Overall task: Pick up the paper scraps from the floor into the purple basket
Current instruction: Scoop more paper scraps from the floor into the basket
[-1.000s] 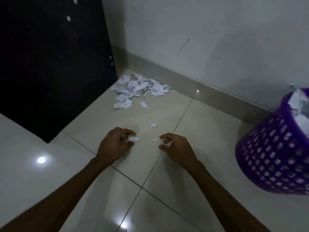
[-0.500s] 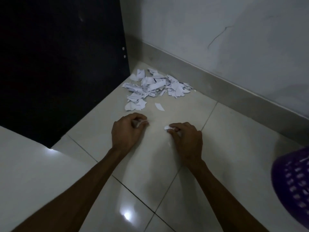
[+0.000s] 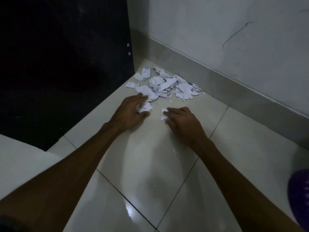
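Dim room, tiled floor (image 3: 150, 164). Pile of white paper scraps (image 3: 167, 86) lies in the floor's far corner, where the black cabinet panel (image 3: 58, 64) meets the skirting (image 3: 234, 84) under the white wall (image 3: 217, 30). Left hand (image 3: 128, 111) is down at the near edge of the pile, fingers curled round a small crumpled wad of scraps (image 3: 144, 107), fingertips touching the pile's nearest pieces. Right hand (image 3: 182, 123) is low on the floor just beside the left, clear of the pile, fingers bent and pinching a couple of small loose scraps (image 3: 163, 113) at the fingertips; how many it holds, cannot tell. Both forearms reach in from the near edge. Purple basket (image 3: 299, 198) is only partly in view at the right edge, well apart from the pile and hands; its contents are out of view.
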